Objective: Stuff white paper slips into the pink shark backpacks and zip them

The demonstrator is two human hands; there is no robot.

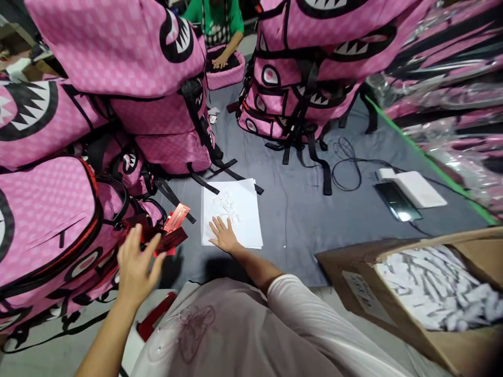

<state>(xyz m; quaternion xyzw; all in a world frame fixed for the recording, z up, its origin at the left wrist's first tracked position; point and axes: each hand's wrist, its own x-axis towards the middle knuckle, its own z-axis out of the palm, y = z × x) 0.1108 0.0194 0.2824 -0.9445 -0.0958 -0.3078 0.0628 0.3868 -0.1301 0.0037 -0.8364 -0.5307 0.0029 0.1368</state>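
My left hand (137,264) is raised beside the pink backpack (47,214) on the left, its fingers apart. Just beyond those fingers hang red tags (176,217), with a dark red card-like piece (173,240) among them. I cannot tell whether the hand touches the tags. My right hand (226,235) lies with fingers spread on the lower part of a stack of white paper sheets (249,209). Right past its fingertips, a small pile of clear or whitish bits (226,204) sits on the paper; they are too small to name.
Pink shark-face bags are stacked at left (165,120) and back (298,78). A person in green (236,18) handles a pink bag (226,78). A phone (396,201), white power bank (420,189) and cable (346,186) lie right. A carton (353,298) holds white pieces; plastic-wrapped bags (451,94) stand beyond.
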